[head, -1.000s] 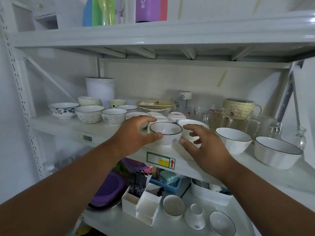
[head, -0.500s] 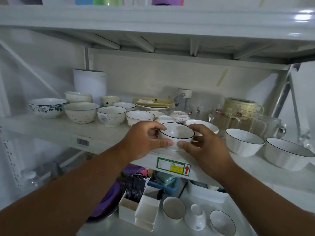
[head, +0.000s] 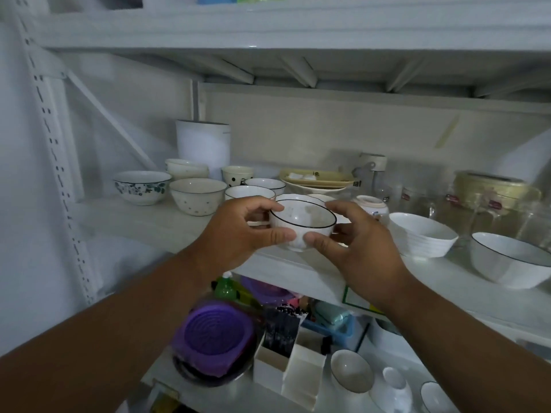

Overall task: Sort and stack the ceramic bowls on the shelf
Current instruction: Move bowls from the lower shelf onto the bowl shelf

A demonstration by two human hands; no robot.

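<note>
Item: small black-rimmed bowl (head: 301, 224), grasped in both my hands over the front edge of the middle shelf (head: 143, 225).

Left to right on that shelf: blue-patterned bowl (head: 140, 187); speckled bowl (head: 197, 196); white canister (head: 203, 148) at the back; my left hand (head: 238, 234), thumb and fingers curled round the held bowl's left side; my right hand (head: 357, 242), pinching its right side; ribbed white bowl (head: 422, 234); large black-rimmed bowl (head: 510, 263). Held bowl is upright, slightly tilted toward me, raised clear of the shelf. Below: purple lid (head: 215, 335).
</note>
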